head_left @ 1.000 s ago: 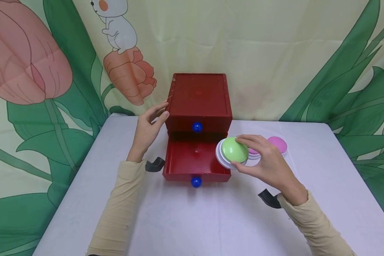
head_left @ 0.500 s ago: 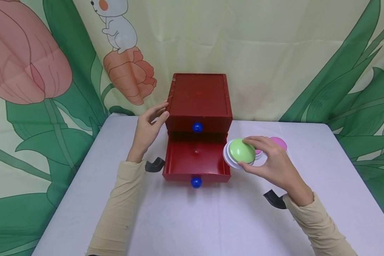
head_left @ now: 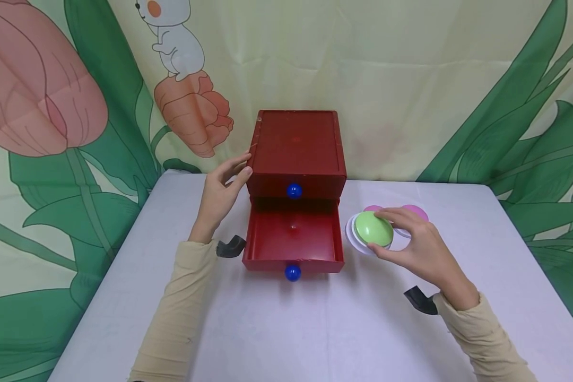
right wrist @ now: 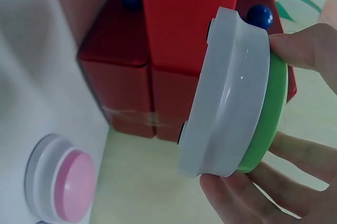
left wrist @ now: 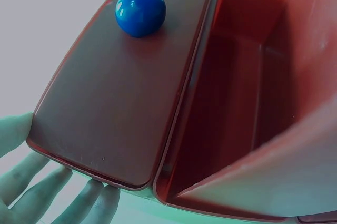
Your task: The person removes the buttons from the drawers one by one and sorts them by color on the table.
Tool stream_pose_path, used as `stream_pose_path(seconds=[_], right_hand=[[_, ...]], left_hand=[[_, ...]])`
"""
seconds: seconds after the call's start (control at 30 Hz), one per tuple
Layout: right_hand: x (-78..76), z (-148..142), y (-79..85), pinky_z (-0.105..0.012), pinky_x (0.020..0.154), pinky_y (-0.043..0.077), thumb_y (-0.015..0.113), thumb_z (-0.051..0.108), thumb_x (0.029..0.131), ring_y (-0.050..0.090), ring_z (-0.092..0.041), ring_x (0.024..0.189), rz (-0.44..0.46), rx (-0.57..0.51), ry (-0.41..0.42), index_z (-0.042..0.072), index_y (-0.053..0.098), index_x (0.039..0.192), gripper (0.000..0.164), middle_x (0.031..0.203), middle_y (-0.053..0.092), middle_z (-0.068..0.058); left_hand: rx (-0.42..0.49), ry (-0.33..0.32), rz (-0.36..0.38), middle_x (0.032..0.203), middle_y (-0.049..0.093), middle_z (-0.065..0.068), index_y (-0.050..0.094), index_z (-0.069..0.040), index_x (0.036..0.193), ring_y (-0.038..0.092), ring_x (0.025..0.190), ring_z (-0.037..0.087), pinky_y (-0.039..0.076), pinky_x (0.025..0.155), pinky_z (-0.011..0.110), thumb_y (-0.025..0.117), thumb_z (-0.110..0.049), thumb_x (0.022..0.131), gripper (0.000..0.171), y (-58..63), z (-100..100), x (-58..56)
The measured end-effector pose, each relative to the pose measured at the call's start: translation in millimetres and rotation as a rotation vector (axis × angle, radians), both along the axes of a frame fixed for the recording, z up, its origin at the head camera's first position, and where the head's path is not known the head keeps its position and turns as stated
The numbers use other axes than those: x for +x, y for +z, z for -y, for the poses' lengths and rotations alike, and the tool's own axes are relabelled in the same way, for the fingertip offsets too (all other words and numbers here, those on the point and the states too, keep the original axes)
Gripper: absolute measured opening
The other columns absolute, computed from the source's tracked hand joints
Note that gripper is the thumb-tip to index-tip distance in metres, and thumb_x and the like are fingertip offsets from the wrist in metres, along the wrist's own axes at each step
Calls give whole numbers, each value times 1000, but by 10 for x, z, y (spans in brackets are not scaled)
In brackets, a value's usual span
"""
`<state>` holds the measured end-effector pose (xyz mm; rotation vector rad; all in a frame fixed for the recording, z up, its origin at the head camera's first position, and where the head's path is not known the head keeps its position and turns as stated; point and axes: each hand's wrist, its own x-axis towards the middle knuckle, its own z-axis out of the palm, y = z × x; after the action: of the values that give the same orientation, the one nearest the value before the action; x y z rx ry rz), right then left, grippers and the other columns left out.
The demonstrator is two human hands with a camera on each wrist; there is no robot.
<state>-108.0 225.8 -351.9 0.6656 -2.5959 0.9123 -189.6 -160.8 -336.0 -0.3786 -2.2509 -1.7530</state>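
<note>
My right hand [head_left: 413, 246] holds a white push button with a green domed top [head_left: 373, 229] between thumb and fingers, just right of the pulled-out drawer. In the right wrist view the button [right wrist: 226, 97] is tilted on edge, small dark feet on its underside. A red two-drawer cabinet [head_left: 296, 140] stands at the table's back. Its lower drawer [head_left: 293, 239] is pulled out with nothing inside; the upper one is closed. My left hand [head_left: 219, 193] rests against the cabinet's left side, fingers extended; the left wrist view has the fingertips [left wrist: 108, 197] along that edge.
Two pink-topped white buttons [head_left: 414, 212] stand on the table behind my right hand, partly hidden by it and the green one. Blue ball knobs [head_left: 293, 273] stick out from the drawer fronts. A printed curtain [head_left: 387, 79] hangs behind the white table [head_left: 286, 329].
My right hand has moved the green-topped button rightward, from over the drawer's right edge to beside it. My left hand and the cabinet stay put.
</note>
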Motion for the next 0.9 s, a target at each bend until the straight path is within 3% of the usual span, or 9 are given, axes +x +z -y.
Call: stream_pose_path(seconds=[0.2, 0.47, 0.9], right_hand=[[4, -81, -82, -30, 82, 59, 93, 14, 65, 65, -25, 101, 19, 41, -26, 4, 68, 119, 60, 114, 68, -9], [-18, -180, -211, -52, 80, 58, 91, 13, 67, 64, -28, 99, 59, 29, -23, 2, 68, 118, 57, 110, 68, -11], [-70, -330, -401, -55, 82, 57, 90, 21, 72, 67, -35, 98, 168, 78, -32, 0, 66, 121, 58, 115, 69, -17]], left_hand=[[6, -8, -2, 146, 55, -1, 59, -15, 139, 56, 129, 21, 50, 103, 45, 63, -25, 98, 42, -7, 1, -9], [7, -8, -4, 146, 55, -1, 60, -16, 138, 56, 129, 21, 49, 104, 46, 63, -26, 98, 42, 3, -4, 0], [9, -8, 5, 146, 55, 0, 58, -15, 140, 55, 130, 22, 49, 104, 47, 63, -24, 98, 43, -4, -6, -12]])
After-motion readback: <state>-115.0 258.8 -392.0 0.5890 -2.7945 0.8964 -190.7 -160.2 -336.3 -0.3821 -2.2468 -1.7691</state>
